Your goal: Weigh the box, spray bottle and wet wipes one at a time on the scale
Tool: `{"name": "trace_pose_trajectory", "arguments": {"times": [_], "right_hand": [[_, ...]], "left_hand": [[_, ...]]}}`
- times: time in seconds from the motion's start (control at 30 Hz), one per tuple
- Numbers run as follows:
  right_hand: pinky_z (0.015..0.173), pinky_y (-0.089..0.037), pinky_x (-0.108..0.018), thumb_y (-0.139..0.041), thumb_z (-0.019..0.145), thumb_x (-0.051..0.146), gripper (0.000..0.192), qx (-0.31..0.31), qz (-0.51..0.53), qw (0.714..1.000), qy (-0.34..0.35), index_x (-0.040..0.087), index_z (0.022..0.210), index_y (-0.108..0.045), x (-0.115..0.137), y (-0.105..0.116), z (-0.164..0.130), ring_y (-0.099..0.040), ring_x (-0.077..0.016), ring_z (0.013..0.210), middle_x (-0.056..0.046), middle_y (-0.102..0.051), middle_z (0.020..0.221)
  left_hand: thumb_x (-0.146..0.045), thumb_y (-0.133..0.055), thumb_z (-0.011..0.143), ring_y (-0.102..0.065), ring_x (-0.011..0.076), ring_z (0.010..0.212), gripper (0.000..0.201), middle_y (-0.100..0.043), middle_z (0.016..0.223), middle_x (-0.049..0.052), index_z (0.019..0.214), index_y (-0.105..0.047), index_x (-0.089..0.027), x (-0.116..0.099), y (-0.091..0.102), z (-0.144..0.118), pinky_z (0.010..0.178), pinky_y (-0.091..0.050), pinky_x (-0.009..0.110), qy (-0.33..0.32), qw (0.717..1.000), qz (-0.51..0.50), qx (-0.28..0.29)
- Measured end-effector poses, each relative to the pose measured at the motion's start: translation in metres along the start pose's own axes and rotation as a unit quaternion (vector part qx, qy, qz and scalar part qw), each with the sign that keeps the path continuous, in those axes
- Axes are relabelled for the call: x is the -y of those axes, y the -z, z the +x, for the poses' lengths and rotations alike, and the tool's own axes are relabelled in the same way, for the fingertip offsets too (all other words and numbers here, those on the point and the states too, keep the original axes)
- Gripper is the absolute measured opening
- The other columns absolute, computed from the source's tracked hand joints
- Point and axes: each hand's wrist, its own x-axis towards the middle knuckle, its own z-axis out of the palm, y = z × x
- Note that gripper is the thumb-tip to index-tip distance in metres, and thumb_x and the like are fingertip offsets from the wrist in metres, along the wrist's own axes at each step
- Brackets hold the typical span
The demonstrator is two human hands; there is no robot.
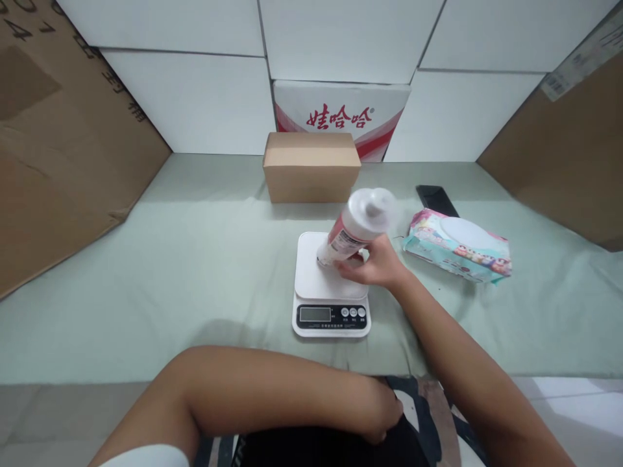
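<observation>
Right hand (377, 264) grips the lower body of a white bottle (357, 227) with a red label, fingers wrapped around it; fingertips mostly hidden behind the bottle. Bottle is tilted, cap end leaning toward the right and up, base touching or just over the white platform of the kitchen scale (331, 285) in the table's centre. Motion blur on the cap, so contact of the base with the platform cannot be told for sure. Judged progress: bottle is at the scale but not standing free, hand not off it, display (315, 314) unreadable. Left to do, as it looks: bottle upright and released.

Left hand (384, 415) rests near the body at the near edge, fingers curled loosely on dark cloth, holding nothing.

Around: brown cardboard box (311, 165) just beyond the scale, white carton with red print (341, 117) behind it. Wet wipes pack (457, 246) right of the scale, dark phone (437, 199) beyond it. Large cardboard sheets (58, 143) on both sides. Nothing blocks the scale platform.
</observation>
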Motion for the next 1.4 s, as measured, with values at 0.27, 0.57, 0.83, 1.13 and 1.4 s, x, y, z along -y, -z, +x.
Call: {"name": "trace_pose_trajectory", "arguments": {"times": [0.27,0.57,0.83,1.13,1.4], "right_hand": [[0.054,-0.040,-0.028,-0.082,0.077,0.039,0.029,0.015,-0.003,1.000,0.018,0.022,0.095,-0.066,0.005,0.018,0.008,-0.045,-0.0116,0.059,0.003,-0.056,0.073],[0.050,-0.038,-0.026,-0.084,0.082,0.051,0.048,-0.004,0.035,0.999,0.007,0.023,0.118,-0.070,0.007,0.020,0.005,-0.043,-0.0111,0.055,0.005,-0.053,0.068],[0.060,-0.054,-0.032,-0.081,0.085,0.059,0.048,-0.163,0.048,0.985,-0.024,0.026,0.117,-0.069,-0.009,0.022,0.012,-0.062,-0.0184,0.071,-0.003,-0.067,0.086],[0.077,-0.056,-0.040,-0.071,0.085,0.044,0.049,-0.359,-0.092,0.920,-0.128,0.021,0.126,-0.060,-0.067,0.042,0.021,-0.068,-0.0242,0.090,-0.014,-0.072,0.123],[0.089,-0.056,-0.049,-0.064,0.086,0.046,0.056,-0.349,-0.133,0.910,-0.181,0.018,0.134,-0.057,-0.091,0.037,0.023,-0.064,-0.0242,0.084,-0.015,-0.071,0.116]], "left_hand": [[-0.035,-0.079,0.081,-0.071,0.0279,0.069,0.043,-0.078,0.082,0.016,0.113,-0.076,-0.007,0.004,-0.019,0.015,0.065,-0.055,0.037,-0.004,0.997,-0.022,-0.069],[-0.036,-0.066,0.091,-0.074,0.0293,0.085,0.048,-0.079,0.099,0.020,0.129,-0.070,-0.005,0.003,-0.015,0.014,0.073,-0.056,0.038,-0.017,1.000,0.011,0.004],[-0.036,-0.075,0.084,-0.072,0.0279,0.072,0.046,-0.079,0.088,0.016,0.119,-0.073,-0.007,0.005,-0.019,0.014,0.067,-0.055,0.038,-0.003,0.998,-0.011,-0.061],[-0.038,-0.067,0.093,-0.076,0.0325,0.090,0.061,-0.079,0.105,0.022,0.141,-0.061,-0.002,-0.002,-0.002,0.005,0.077,-0.056,0.040,0.009,1.000,0.015,0.025],[-0.039,-0.070,0.088,-0.077,0.0341,0.089,0.057,-0.080,0.102,0.022,0.133,-0.069,-0.004,0.002,-0.004,0.009,0.078,-0.060,0.044,0.018,1.000,0.008,0.000]]}}
